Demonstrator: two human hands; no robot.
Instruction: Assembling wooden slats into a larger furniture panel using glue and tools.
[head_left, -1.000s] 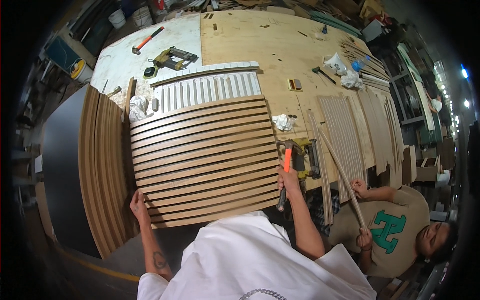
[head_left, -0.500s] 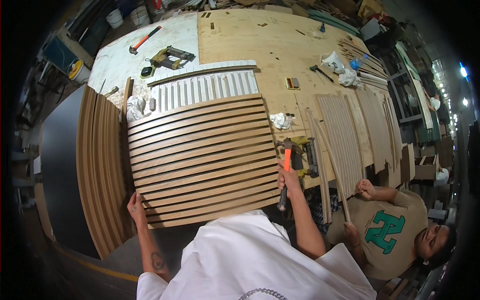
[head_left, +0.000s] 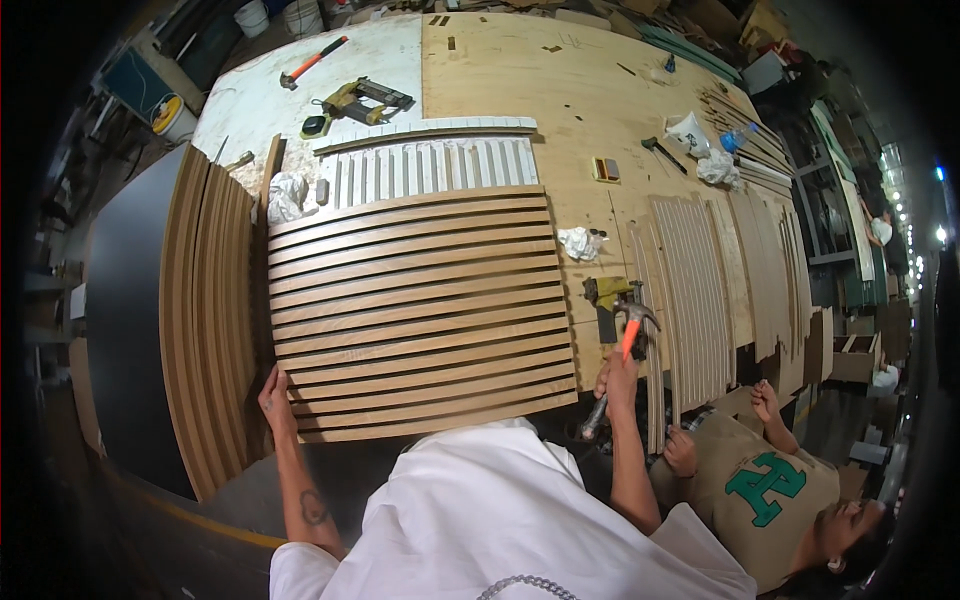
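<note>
A slatted wood panel (head_left: 420,310), pale brown strips with dark gaps, lies in front of me on the workbench. My left hand (head_left: 275,398) is closed on its near left edge. In my right hand (head_left: 618,383) is a claw hammer (head_left: 631,340) with an orange and black handle, its metal head up and away from me. The hammer is off the panel's right side, over a yellow-and-black nail gun (head_left: 604,293), which it partly covers. A stack of similar panels (head_left: 215,330) stands on edge to my left.
A second nail gun (head_left: 368,100), a tape measure (head_left: 315,127) and another hammer (head_left: 314,62) lie on the far left of the workbench (head_left: 500,80). White slatted pieces (head_left: 430,170) lie behind the panel. Thin strips (head_left: 690,290) lie right, beside a co-worker (head_left: 770,490).
My right hand has moved right with the hammer, away from the panel's edge. My left hand stays at the panel. The co-worker's hands have shifted, and the view has turned slightly.
</note>
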